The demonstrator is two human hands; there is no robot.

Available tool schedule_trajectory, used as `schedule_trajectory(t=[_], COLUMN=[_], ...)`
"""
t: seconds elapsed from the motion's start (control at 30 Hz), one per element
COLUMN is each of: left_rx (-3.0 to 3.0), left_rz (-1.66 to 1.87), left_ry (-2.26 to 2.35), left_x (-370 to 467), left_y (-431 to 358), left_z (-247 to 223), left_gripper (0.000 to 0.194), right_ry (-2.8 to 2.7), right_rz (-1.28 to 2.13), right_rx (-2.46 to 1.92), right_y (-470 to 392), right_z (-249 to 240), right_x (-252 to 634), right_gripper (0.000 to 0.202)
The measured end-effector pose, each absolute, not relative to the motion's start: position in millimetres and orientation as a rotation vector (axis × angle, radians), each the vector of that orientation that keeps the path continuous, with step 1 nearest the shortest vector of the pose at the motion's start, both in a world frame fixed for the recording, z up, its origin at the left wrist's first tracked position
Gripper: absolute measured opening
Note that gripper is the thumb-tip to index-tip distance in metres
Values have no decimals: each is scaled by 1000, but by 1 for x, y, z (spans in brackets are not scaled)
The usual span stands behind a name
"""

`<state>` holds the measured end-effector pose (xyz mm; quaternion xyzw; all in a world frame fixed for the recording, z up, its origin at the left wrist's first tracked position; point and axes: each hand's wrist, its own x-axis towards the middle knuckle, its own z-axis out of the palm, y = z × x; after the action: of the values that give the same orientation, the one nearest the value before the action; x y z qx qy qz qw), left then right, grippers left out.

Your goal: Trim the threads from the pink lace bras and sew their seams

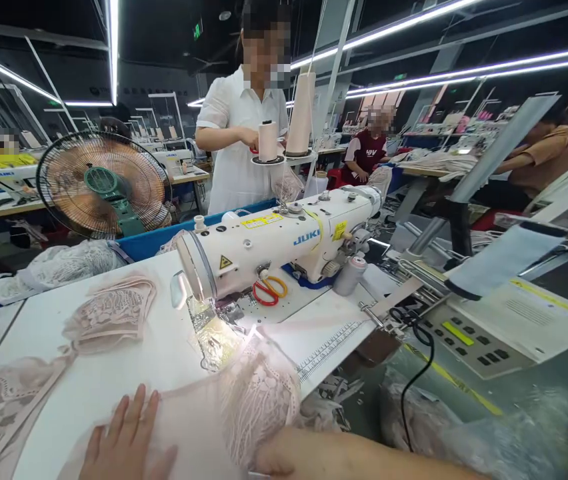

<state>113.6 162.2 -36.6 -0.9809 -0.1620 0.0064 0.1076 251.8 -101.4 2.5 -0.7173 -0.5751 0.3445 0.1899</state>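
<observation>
Flat on pale pink mesh fabric [189, 413], my left hand [127, 437] lies with its fingers spread. A pale pink lace bra cup [259, 393] joins this fabric and bulges up in front of the sewing machine's needle area. My right hand [277, 452] touches the cup's lower edge from the right; its fingers are hidden by the lace. Just beyond the cup is the white sewing machine [274, 233], its lamp lighting the shiny needle plate [217, 340].
More lace cups [114, 310] and a lace piece [4, 413] lie left on the white table. Red and yellow-handled scissors [270, 291] and a grey thread spool [350, 275] are by the machine. A fan [104, 183] and a standing person [244, 133] are behind; a control panel [469, 340] is right.
</observation>
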Motion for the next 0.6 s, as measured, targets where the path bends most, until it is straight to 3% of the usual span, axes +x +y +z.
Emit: schedule_trajectory(t=[0.17,0.43,0.53,0.6], left_rx=[-2905,-3040,-3116,-3135], left_rz=[-59,-93,-155,-197], left_ry=[-425,-585,-606,-624], left_x=[111,115,110,103], left_y=[161,122,95,85], left_z=[-38,-16,-12,-13], left_gripper=[66,61,54,64], right_ry=[-1852,-1622,-1344,-1178], right_rz=[783,666,713,687], right_rx=[-2221,-1796,-1727,-1796], right_y=[-101,-60,-15,7], right_z=[0,68,53,28], right_x=[227,238,242,240], right_gripper=[18,22,26,27])
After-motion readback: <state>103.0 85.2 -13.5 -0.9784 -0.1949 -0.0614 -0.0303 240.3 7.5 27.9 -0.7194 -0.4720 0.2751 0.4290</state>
